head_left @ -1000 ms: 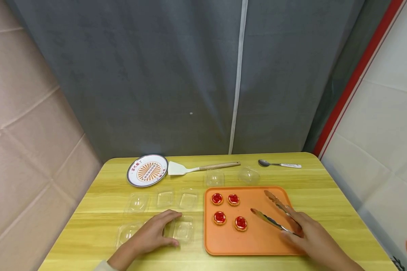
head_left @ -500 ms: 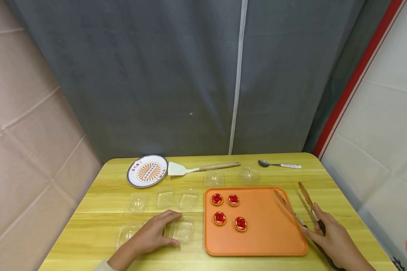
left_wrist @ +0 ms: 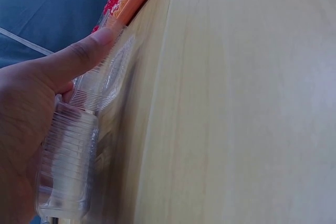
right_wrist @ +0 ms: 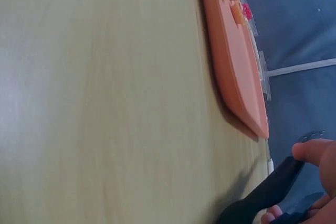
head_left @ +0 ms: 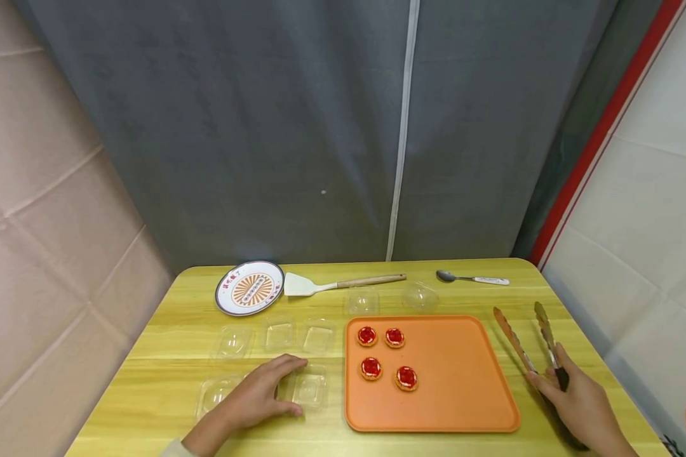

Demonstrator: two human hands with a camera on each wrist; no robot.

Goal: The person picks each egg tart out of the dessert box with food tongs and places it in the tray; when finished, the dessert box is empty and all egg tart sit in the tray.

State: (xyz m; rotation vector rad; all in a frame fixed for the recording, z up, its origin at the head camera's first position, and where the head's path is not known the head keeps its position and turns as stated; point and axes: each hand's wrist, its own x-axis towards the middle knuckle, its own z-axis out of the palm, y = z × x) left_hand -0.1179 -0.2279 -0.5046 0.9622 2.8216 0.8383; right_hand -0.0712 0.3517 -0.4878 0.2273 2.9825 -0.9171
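Observation:
In the head view my left hand holds a clear plastic container, thumb and fingers at opposite edges. The left wrist view shows the thumb along the container's ridged side. My right hand grips metal tongs by their black handles, jaws spread apart and pointing away, just right of the orange tray. Nothing sits between the tong tips. On the tray's left half lie several small tarts with red topping.
More clear containers stand at the left, and two clear pieces lie behind the tray. Along the back are a patterned plate, a white spatula with a wooden handle and a spoon. A grey curtain hangs behind.
My right hand has carried the spread tongs from above the tray to the right, off its edge. The left hand and the container have stayed still.

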